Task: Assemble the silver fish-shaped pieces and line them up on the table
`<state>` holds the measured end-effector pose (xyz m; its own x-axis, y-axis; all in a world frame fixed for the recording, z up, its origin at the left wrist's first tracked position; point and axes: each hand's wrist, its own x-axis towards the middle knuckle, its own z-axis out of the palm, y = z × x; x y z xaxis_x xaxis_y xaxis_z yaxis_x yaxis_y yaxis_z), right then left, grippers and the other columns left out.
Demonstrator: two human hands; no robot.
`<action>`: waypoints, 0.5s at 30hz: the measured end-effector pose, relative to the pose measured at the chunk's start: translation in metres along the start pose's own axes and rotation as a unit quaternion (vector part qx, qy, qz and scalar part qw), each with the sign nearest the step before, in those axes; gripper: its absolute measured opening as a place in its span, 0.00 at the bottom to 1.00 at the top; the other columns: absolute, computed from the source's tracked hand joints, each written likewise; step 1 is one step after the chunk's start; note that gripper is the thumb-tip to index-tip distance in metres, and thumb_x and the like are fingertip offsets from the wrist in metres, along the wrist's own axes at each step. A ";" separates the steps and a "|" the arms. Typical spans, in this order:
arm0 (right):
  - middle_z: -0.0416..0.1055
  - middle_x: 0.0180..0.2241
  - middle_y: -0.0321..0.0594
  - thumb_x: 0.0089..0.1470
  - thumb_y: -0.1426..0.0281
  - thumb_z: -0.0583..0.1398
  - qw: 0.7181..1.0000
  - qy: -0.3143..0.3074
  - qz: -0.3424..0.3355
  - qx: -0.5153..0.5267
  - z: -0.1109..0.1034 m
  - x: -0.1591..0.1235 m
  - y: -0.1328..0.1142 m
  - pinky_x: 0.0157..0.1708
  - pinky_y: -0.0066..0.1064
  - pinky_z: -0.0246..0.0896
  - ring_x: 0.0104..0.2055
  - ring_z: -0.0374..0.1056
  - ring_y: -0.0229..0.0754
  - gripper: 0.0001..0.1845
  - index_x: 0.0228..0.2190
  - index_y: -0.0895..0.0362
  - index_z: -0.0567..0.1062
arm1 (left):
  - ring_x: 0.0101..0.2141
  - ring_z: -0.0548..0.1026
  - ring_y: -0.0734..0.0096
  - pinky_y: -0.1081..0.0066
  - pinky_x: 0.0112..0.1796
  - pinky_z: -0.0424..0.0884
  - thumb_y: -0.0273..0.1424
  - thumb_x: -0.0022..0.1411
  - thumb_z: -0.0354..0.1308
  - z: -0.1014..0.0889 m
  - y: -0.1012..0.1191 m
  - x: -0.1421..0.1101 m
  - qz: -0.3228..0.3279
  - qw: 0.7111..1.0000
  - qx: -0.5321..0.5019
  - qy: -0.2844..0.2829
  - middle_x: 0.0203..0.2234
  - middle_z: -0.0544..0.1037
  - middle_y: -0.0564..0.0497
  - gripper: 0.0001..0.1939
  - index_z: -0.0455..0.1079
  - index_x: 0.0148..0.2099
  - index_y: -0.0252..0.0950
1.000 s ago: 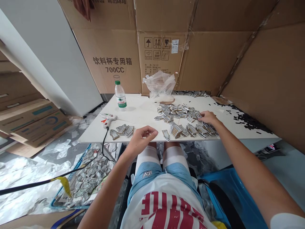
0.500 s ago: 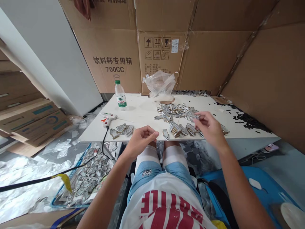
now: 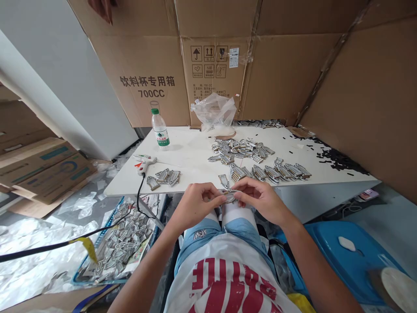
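A small silvery metal buckle-like piece (image 3: 230, 198) is held between my two hands, just off the table's front edge. My left hand (image 3: 202, 204) pinches its left side with thumb and forefinger. On the other side, the fingertips of my right hand (image 3: 260, 198) are closed on the same piece. One similar piece (image 3: 223, 180) lies on the table right behind my fingers. Beyond it are a row of overlapping metal pieces (image 3: 280, 171) and a loose heap of them (image 3: 237, 150).
A glue gun (image 3: 145, 164) lies left beside a small pile of pieces (image 3: 164, 177). Behind stand a water bottle (image 3: 160, 130) and a plastic bag (image 3: 215, 113). Black bits (image 3: 339, 160) are scattered right. A blue-rimmed basket (image 3: 107, 237) of metal pieces sits below left.
My right hand has come from the heap toward the left and nearer to me, bringing a metal piece to my left hand. Both hands now grip it. The view has shifted slightly.
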<state>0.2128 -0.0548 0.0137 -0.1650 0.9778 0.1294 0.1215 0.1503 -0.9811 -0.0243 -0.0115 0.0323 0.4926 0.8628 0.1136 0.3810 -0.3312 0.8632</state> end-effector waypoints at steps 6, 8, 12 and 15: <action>0.79 0.33 0.36 0.62 0.53 0.69 1.000 0.004 -0.006 -0.003 0.004 0.000 0.000 0.37 0.35 0.74 0.33 0.75 0.42 0.16 0.44 0.50 0.83 | 0.24 0.67 0.72 0.72 0.26 0.60 0.41 0.64 0.70 0.002 0.000 0.001 -0.002 1.000 -0.004 -0.005 0.22 0.79 0.52 0.13 0.83 0.33 0.37; 0.80 0.34 0.37 0.62 0.53 0.69 1.000 0.008 -0.011 -0.010 0.005 0.001 0.001 0.37 0.36 0.74 0.33 0.76 0.43 0.16 0.44 0.50 0.83 | 0.25 0.70 0.70 0.72 0.27 0.62 0.41 0.64 0.70 0.002 0.000 0.002 -0.009 1.000 -0.018 -0.015 0.23 0.81 0.51 0.13 0.83 0.33 0.37; 0.80 0.34 0.37 0.63 0.53 0.69 1.000 0.014 -0.018 -0.013 0.007 0.001 0.003 0.38 0.37 0.75 0.33 0.76 0.43 0.15 0.44 0.50 0.84 | 0.27 0.73 0.69 0.72 0.29 0.65 0.43 0.64 0.70 0.002 -0.002 0.003 -0.026 0.998 -0.044 -0.034 0.25 0.83 0.50 0.14 0.83 0.34 0.37; 0.80 0.34 0.37 0.63 0.55 0.69 1.000 0.012 -0.018 0.000 0.009 0.000 0.003 0.39 0.36 0.75 0.34 0.76 0.43 0.15 0.45 0.50 0.84 | 0.26 0.72 0.70 0.72 0.28 0.64 0.42 0.64 0.70 0.002 -0.003 0.003 -0.024 0.999 -0.020 -0.018 0.24 0.83 0.51 0.13 0.83 0.34 0.38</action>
<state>0.2047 -0.0559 0.0094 -0.1465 0.9748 0.1684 0.1153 0.1859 -0.9758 -0.0229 -0.0090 0.0288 0.5026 0.8628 0.0553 0.3729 -0.2740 0.8865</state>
